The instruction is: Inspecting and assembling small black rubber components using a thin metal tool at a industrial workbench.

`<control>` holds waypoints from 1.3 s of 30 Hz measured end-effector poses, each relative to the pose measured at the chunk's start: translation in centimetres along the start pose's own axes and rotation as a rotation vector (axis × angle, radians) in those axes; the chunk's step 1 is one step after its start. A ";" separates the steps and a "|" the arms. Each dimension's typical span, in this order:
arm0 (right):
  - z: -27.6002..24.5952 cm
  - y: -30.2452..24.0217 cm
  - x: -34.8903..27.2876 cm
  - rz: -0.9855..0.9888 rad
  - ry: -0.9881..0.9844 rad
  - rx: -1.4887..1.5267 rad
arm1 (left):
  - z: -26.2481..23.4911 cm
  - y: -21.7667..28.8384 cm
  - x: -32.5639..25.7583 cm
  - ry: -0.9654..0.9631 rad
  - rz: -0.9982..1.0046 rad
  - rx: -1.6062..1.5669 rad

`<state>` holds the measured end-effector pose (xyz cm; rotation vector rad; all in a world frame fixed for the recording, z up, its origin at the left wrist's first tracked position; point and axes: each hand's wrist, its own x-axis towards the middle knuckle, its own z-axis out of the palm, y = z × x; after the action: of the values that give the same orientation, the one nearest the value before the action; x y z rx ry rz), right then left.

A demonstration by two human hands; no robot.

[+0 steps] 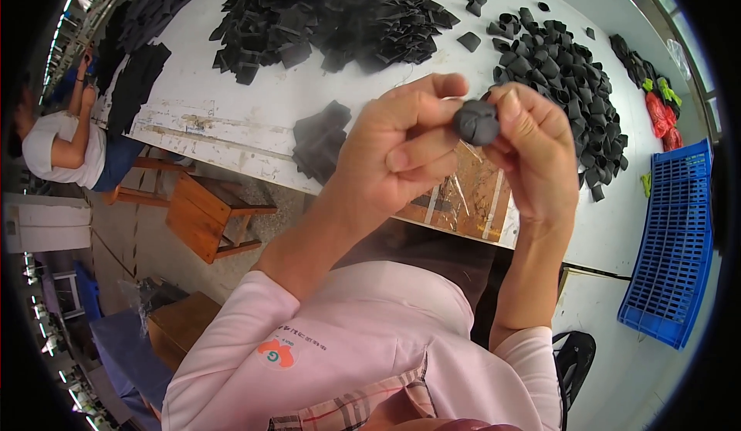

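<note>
A small black fabric piece point(475, 125), curled into a rounded cup shape, is held up between my two hands above the table's near edge. My right hand point(538, 141) pinches its right side between thumb and fingers. From the other side, the curled fingers of my left hand point(397, 141) grip its left edge, the index finger raised above it. Beside my left wrist lies a small stack of flat black fabric pieces point(318, 141). Right of my right hand spreads a heap of curled black pieces point(567, 84) like the held one.
Larger heaps of flat black pieces point(328, 18) cover the far part of the white table point(189, 68). A blue plastic crate point(670, 246) stands at the right. On the left are a wooden stool point(199, 216) and another person point(65, 149) seated at the table.
</note>
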<state>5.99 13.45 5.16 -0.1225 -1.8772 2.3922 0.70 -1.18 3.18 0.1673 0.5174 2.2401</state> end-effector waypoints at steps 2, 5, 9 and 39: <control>-0.9 0.1 1.5 0.025 -0.096 0.071 | -0.1 0.6 0.9 -0.103 -0.133 -0.190; -1.4 3.1 1.5 0.102 -0.116 0.237 | -2.4 -0.6 1.2 0.098 -0.070 0.017; -1.6 2.8 1.6 0.008 -0.082 0.064 | -1.2 -1.3 1.1 0.219 0.120 0.316; -0.3 2.6 -0.2 -0.681 0.168 -0.781 | 0.0 -0.1 2.4 -0.062 0.623 0.976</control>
<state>6.18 13.09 2.54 0.2199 -2.1819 1.1254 -0.79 0.63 2.97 0.9995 1.6702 2.3268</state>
